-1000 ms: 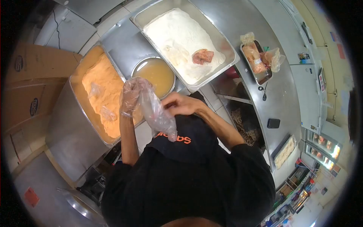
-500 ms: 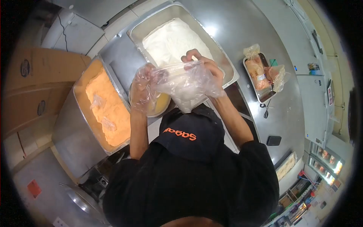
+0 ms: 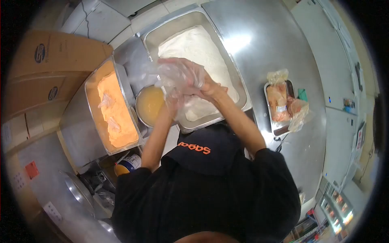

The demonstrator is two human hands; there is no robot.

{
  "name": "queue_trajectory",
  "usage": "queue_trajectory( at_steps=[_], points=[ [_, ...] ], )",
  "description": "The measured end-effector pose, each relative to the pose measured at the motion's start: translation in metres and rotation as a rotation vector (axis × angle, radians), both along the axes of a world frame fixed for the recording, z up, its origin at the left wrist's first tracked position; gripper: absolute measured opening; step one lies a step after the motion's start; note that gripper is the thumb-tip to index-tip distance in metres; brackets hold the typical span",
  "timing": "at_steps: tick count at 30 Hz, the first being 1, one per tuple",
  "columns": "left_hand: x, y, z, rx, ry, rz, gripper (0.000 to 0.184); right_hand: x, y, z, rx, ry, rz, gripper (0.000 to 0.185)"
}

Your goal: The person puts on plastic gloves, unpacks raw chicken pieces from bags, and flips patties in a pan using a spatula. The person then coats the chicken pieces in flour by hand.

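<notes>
I have both hands working thin, clear crumpled plastic film (image 3: 178, 77) over the near-left part of the deep rectangular steel pan of white powder (image 3: 234, 67). The right hand (image 3: 208, 86) has its fingers in or behind the film; the left hand (image 3: 173, 105) is just below, partly covered. Blur leaves me unable to tell whether either is open or closed. I judge this as handling or fitting the film, which calls for a light, careful pinch. The round metal bowl of yellowish liquid (image 3: 150, 103) sits just beside the pan.
</notes>
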State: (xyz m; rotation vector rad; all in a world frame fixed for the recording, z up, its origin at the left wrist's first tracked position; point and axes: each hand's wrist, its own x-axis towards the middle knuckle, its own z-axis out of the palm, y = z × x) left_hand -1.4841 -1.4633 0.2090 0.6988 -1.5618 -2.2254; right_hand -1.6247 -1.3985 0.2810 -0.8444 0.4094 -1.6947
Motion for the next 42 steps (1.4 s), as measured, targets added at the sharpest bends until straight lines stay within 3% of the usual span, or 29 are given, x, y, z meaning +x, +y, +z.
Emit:
queue_trajectory(
  at_steps=[2,4,5,6,8,10,13,15,17,18,19,21,23,25,27,28,29,31,32,33,35,36,37,39,41,42],
  points=[
    [0.014,0.023,-0.033,0.143,0.107,0.133,0.037,0.003,-0.004,-0.017,0.056,-0.123,0.028,0.080],
    [0.021,0.043,-0.044,0.498,0.210,0.251,0.038,0.009,-0.008,-0.045,0.089,-0.221,0.040,0.071],
    [0.020,0.049,-0.036,0.862,0.221,0.375,0.047,0.011,-0.012,-0.056,0.092,-0.226,0.048,0.071],
    [0.018,0.055,-0.029,0.866,0.224,0.390,0.047,0.012,-0.016,-0.067,0.249,-0.190,-0.008,0.063],
    [0.004,0.062,0.003,0.606,0.090,0.585,0.043,0.009,-0.023,-0.087,0.408,-0.136,-0.045,0.056],
    [0.003,0.059,0.004,0.515,0.193,0.610,0.043,0.005,-0.029,-0.099,0.364,0.713,-0.443,0.041],
    [0.006,0.043,0.017,0.383,0.284,0.659,0.045,-0.014,-0.029,-0.098,0.111,0.773,-0.465,0.050],
    [0.004,0.041,0.017,0.358,0.287,0.695,0.046,-0.019,-0.024,-0.085,0.183,0.815,-0.478,0.051],
    [-0.002,0.042,0.011,-0.189,0.055,0.623,0.049,-0.020,-0.023,-0.064,0.271,0.670,-0.551,0.050],
    [-0.011,0.044,0.011,-0.191,0.065,0.621,0.049,-0.019,-0.025,-0.057,0.266,0.677,-0.557,0.050],
    [-0.026,0.050,0.020,-0.479,-0.036,0.645,0.047,-0.015,-0.027,-0.052,0.278,0.613,-0.620,0.049],
    [-0.038,0.048,0.030,-0.765,-0.133,0.660,0.046,-0.016,-0.026,-0.048,0.290,0.553,-0.686,0.049],
    [-0.049,0.031,0.031,-0.840,-0.199,0.586,0.044,-0.026,-0.022,-0.043,0.355,0.750,-0.600,0.047],
    [-0.056,0.018,0.029,-0.720,-0.072,0.629,0.035,-0.038,-0.015,-0.044,0.405,0.754,-0.496,0.042],
    [-0.059,0.009,0.043,-0.945,-0.132,0.587,0.027,-0.042,-0.021,-0.075,0.176,1.478,-0.692,0.034],
    [-0.061,0.014,0.058,-1.076,-0.117,0.492,0.022,-0.042,-0.024,-0.075,0.116,1.563,-0.619,0.030],
    [-0.060,0.020,0.056,-1.077,-0.117,0.473,0.022,-0.043,-0.025,-0.075,0.132,1.555,-0.629,0.030],
    [-0.055,0.032,0.051,-1.535,-0.065,0.299,0.029,-0.048,-0.030,-0.073,-0.039,1.621,-0.708,0.032],
    [-0.049,0.037,0.062,-1.702,-0.015,0.292,0.030,-0.041,-0.037,-0.085,-0.060,1.313,-0.783,0.032],
    [-0.039,0.045,0.058,-1.699,-0.016,0.283,0.030,-0.035,-0.044,-0.097,-0.126,1.007,-0.848,0.034],
    [-0.018,0.059,0.030,-1.496,0.167,0.409,0.046,-0.035,-0.029,-0.050,0.333,1.305,-0.621,0.041],
    [-0.015,0.060,0.017,-1.450,0.119,0.439,0.052,-0.037,-0.022,-0.049,0.455,0.887,-0.438,0.063],
    [-0.012,0.062,0.005,-1.403,0.072,0.468,0.058,-0.032,-0.018,-0.042,0.464,0.883,-0.433,0.063],
    [-0.027,0.053,0.013,-1.108,-0.230,0.580,0.062,-0.022,-0.020,-0.041,0.424,0.886,-0.327,0.077],
    [-0.040,0.034,0.003,-1.189,-0.247,0.525,0.059,-0.015,-0.030,-0.058,0.360,0.930,-0.261,0.089],
    [-0.056,0.025,0.014,-0.780,-0.557,0.426,0.052,-0.015,-0.037,-0.059,0.389,0.781,-0.264,0.096]
  ],
)
